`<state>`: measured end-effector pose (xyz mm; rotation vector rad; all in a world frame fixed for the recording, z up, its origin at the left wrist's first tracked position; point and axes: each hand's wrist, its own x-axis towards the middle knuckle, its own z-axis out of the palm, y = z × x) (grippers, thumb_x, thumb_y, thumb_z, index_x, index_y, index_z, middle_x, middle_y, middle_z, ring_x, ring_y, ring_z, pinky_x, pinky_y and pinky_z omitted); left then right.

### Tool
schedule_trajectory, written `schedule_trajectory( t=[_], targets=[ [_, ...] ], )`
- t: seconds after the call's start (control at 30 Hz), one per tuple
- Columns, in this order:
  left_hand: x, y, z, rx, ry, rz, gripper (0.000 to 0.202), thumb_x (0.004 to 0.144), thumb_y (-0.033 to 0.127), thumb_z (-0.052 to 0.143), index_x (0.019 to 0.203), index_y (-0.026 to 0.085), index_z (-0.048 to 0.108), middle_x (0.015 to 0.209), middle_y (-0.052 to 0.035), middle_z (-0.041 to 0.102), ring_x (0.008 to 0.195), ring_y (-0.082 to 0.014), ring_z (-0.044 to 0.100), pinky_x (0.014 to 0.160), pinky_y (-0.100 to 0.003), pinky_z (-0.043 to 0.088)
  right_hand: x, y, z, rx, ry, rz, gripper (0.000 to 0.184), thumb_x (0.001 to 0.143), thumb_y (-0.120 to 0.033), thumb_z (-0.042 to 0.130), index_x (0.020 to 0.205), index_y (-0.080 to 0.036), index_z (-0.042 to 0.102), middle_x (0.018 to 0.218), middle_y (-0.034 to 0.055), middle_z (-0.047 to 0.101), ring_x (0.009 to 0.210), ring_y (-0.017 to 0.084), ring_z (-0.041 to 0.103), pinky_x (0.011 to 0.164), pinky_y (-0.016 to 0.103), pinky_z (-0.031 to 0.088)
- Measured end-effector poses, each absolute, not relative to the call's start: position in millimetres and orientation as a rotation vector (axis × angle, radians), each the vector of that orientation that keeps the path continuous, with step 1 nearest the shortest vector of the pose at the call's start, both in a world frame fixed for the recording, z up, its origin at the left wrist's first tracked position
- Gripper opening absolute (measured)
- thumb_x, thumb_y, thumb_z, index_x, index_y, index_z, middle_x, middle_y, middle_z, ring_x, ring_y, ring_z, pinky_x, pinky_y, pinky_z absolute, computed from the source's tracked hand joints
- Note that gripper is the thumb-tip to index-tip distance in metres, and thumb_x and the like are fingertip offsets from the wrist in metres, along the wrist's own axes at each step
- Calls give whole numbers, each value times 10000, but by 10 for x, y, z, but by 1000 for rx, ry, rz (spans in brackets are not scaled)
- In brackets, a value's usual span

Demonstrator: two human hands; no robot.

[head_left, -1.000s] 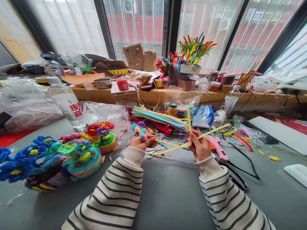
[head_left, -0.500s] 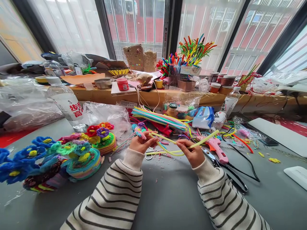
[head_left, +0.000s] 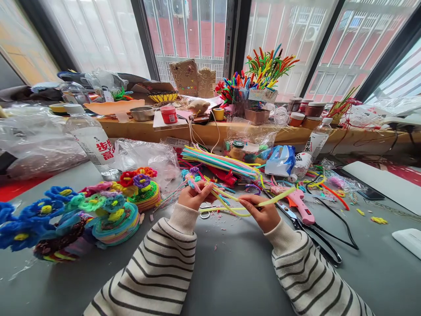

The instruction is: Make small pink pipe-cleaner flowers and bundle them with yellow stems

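Note:
Both hands are closed on pale yellow pipe cleaners (head_left: 278,197) held above the grey table. My left hand (head_left: 194,197) pinches one end of them, with a pink and blue fuzzy piece (head_left: 191,179) at its fingers. A few strands bow across to my right hand (head_left: 261,213), which grips them between thumb and fingers. One yellow end sticks out past it to the right. Behind the hands lies a bundle of pastel pipe cleaners (head_left: 220,162). A pink hot glue gun (head_left: 302,206) and a pair of pliers (head_left: 287,213) lie right of my right hand.
Pipe-cleaner flowers on coiled bases (head_left: 115,224) stand at the left. A water bottle (head_left: 92,140) and plastic bags (head_left: 148,158) are behind them. A black cable (head_left: 344,235) trails at the right. The wooden ledge (head_left: 141,128) carries jars and bunched pipe cleaners.
My right hand has shifted slightly left along with the strands. The yellow end beyond it has dipped lower, and the bowed strands between the hands lie closer together.

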<state>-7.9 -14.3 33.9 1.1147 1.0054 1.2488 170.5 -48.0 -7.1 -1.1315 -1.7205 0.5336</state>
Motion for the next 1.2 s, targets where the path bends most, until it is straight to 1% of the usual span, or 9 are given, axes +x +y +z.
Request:
schedule_trajectory(
  t=[0.1, 0.2, 0.3, 0.37, 0.5, 0.63, 0.7, 0.9, 1.2],
  targets=[
    [-90, -130, 347, 1047, 1017, 1269, 186, 490, 294, 668, 539, 135, 586, 457, 8, 601, 418, -113, 563, 453, -197, 482, 1701, -482, -80, -1119, -1731, 520, 254, 802, -284, 402, 815, -126, 601, 655, 57, 593, 649, 155, 544, 608, 259, 430],
    [-119, -104, 360, 918, 1005, 1329, 183, 491, 266, 671, 578, 130, 585, 461, 8, 607, 414, -100, 561, 456, -179, 480, 1700, -480, -94, -1118, -1703, 593, 313, 828, -328, 336, 856, -133, 578, 588, 27, 533, 491, 110, 467, 494, 234, 393],
    [-144, -80, 383, 776, 974, 1392, 157, 510, 215, 660, 615, 124, 587, 483, 7, 614, 418, -84, 561, 449, -153, 473, 1707, -473, -112, -1125, -1626, 727, 351, 835, -372, 303, 987, -135, 514, 608, 13, 522, 378, 66, 348, 391, 209, 317],
    [-150, -75, 397, 720, 958, 1425, 127, 528, 186, 647, 619, 122, 585, 493, 11, 614, 420, -78, 561, 448, -148, 475, 1710, -469, -120, -1109, -1592, 757, 394, 831, -396, 300, 1082, -130, 447, 580, -2, 500, 368, 65, 322, 375, 206, 295],
    [-147, -73, 394, 709, 958, 1418, 120, 540, 174, 637, 623, 112, 578, 468, 4, 608, 409, -80, 560, 427, -138, 472, 1696, -477, -97, -1077, -1595, 707, 524, 761, -426, 438, 1190, -143, 336, 538, -34, 440, 446, 95, 396, 438, 217, 341],
    [-149, -46, 351, 721, 998, 1345, 166, 510, 200, 659, 614, 109, 568, 461, -9, 608, 403, -92, 561, 410, -149, 470, 1667, -513, -43, -1118, -1597, 702, 681, 664, -377, 588, 1227, -163, 268, 508, -61, 393, 445, 101, 388, 432, 218, 345],
    [-156, -23, 330, 730, 1032, 1310, 189, 484, 209, 674, 601, 113, 562, 465, -8, 606, 407, -104, 564, 415, -169, 477, 1659, -524, -31, -1123, -1587, 703, 682, 662, -360, 595, 1228, -161, 270, 520, -55, 405, 451, 104, 403, 436, 219, 359],
    [-165, 7, 303, 756, 1070, 1294, 229, 449, 225, 690, 596, 116, 553, 473, -9, 606, 408, -110, 566, 436, -194, 491, 1671, -505, -79, -1142, -1665, 595, 532, 685, -358, 571, 1155, -158, 420, 581, -18, 474, 480, 100, 428, 482, 223, 397],
    [-155, -20, 301, 837, 1070, 1371, 230, 435, 243, 694, 580, 115, 570, 459, 15, 591, 431, -102, 565, 478, -195, 494, 1663, -512, -88, -1166, -1788, 517, 590, 667, -356, 590, 1189, -155, 405, 622, 4, 519, 501, 106, 448, 473, 213, 414]
  ],
)
